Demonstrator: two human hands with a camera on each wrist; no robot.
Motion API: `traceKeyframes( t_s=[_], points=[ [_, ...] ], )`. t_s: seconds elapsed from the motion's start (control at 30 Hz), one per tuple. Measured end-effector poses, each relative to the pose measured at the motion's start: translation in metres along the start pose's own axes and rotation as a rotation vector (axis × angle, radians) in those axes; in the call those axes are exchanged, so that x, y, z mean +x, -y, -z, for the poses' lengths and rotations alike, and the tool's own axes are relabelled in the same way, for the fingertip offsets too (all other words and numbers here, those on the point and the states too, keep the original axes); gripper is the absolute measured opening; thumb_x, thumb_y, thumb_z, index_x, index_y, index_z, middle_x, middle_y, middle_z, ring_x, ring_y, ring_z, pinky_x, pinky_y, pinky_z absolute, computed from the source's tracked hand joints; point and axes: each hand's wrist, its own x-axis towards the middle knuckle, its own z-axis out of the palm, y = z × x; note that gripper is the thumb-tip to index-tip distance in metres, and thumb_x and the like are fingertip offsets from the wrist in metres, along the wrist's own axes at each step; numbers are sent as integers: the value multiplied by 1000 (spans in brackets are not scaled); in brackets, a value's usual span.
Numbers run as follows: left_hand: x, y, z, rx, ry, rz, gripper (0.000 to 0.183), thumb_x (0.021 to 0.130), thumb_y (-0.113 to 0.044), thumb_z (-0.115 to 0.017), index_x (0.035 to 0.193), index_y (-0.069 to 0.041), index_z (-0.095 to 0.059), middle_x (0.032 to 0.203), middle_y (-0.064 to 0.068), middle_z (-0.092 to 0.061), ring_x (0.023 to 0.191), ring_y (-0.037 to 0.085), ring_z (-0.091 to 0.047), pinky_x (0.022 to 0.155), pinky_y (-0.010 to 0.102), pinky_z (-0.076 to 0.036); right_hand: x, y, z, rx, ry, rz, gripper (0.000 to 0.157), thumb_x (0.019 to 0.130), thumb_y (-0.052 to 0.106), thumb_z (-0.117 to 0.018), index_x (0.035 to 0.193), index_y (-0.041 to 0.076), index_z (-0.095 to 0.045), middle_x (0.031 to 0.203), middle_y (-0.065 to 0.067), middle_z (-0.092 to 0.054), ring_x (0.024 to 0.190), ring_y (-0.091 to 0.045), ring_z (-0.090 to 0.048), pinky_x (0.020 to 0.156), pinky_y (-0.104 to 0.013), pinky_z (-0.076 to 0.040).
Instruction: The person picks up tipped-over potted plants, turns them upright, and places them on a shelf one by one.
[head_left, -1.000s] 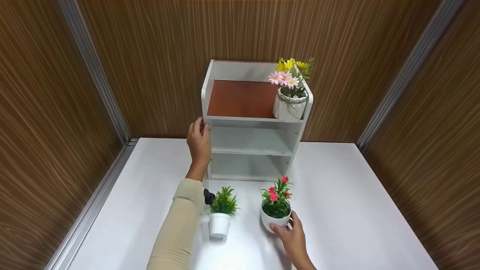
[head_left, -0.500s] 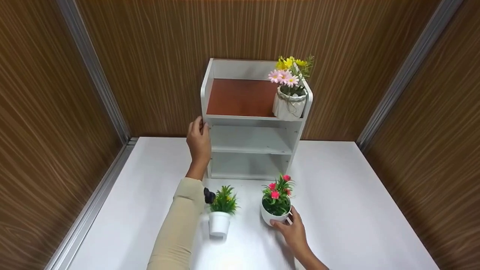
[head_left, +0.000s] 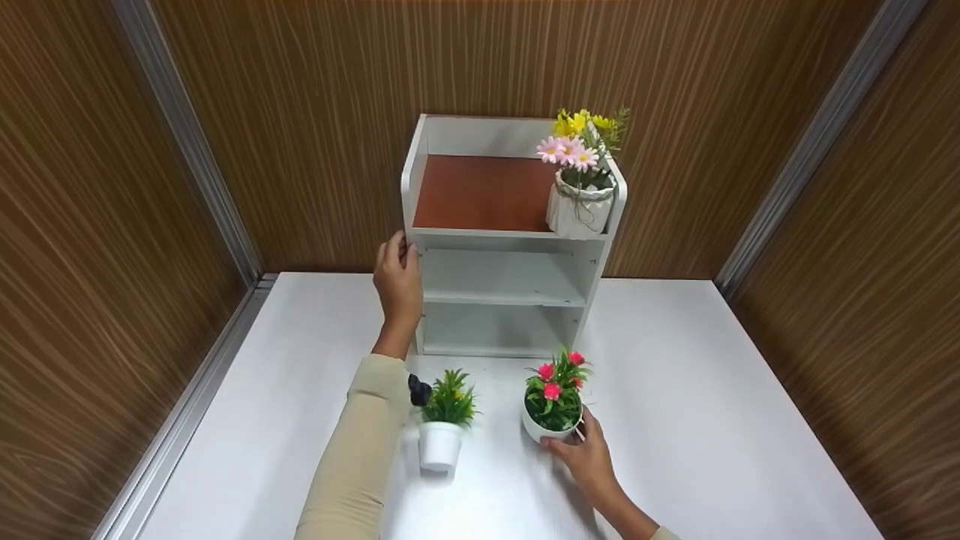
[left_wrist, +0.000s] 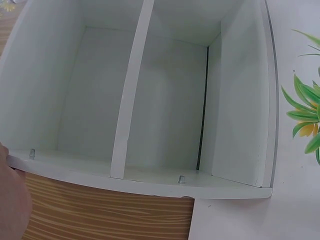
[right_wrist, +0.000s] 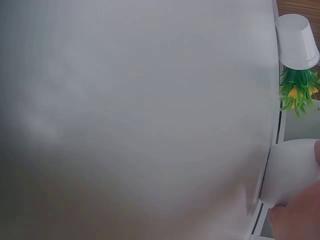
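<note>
My left hand (head_left: pixel 399 277) grips the left side panel of a small white shelf unit (head_left: pixel 504 277); in the left wrist view, part of that hand (left_wrist: pixel 12 200) shows at the panel's edge. My right hand (head_left: pixel 592 459) holds a round white flower pot (head_left: pixel 544 433) by its right side, thumb in front. Red flowers (head_left: pixel 553 391) and green leaves fill this pot, which leans slightly toward the shelf. In the right wrist view the pot (right_wrist: pixel 290 172) is partly cut off, and whether its base touches the table cannot be told.
A white pot (head_left: pixel 439 446) with a yellow-flowered plant stands beside my left forearm. On the unit's brown top, at the right, sits a white pot (head_left: pixel 581 211) with pink and yellow flowers. Wood-patterned walls (head_left: pixel 315 112) enclose the white table (head_left: pixel 675 390).
My right hand has shifted the red-flowered pot slightly away from me, toward the shelf, and tilted it a little. My left hand stays on the side panel.
</note>
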Motion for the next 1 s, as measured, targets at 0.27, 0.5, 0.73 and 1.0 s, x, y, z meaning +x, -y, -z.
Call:
traceKeyframes(
  t_s=[0.27,0.5,0.73,1.0],
  points=[
    [0,-1,0,-5,-5,1,35,105,-17,-56,137,-3,-57,122,11,-61,116,19,-62,97,27,-55,0,2,2,46,31,-19,101,75,10,-89,154,-3,-28,153,-33,-32,141,-52,-36,118,-54,-34],
    [0,-1,-1,-3,-16,-4,34,105,-16,-56,136,-2,-58,122,13,-61,115,20,-62,97,28,-55,-4,4,3,157,40,-62,112,77,13,-89,158,-4,-13,162,-33,-14,147,-53,-21,121,-51,-28],
    [0,-1,-1,2,-2,-15,34,105,-16,-55,136,-2,-58,120,13,-61,113,20,-62,96,29,-55,-4,5,0,162,20,-45,110,79,16,-87,160,1,-13,166,-25,-13,152,-45,-18,122,-46,-26],
    [-1,1,-1,-11,-1,-4,34,105,-16,-55,136,-3,-57,121,12,-60,114,19,-62,98,29,-55,-4,4,-1,174,-7,-34,105,77,11,-88,159,2,-22,165,-22,-23,150,-45,-23,118,-44,-32]
  ],
)
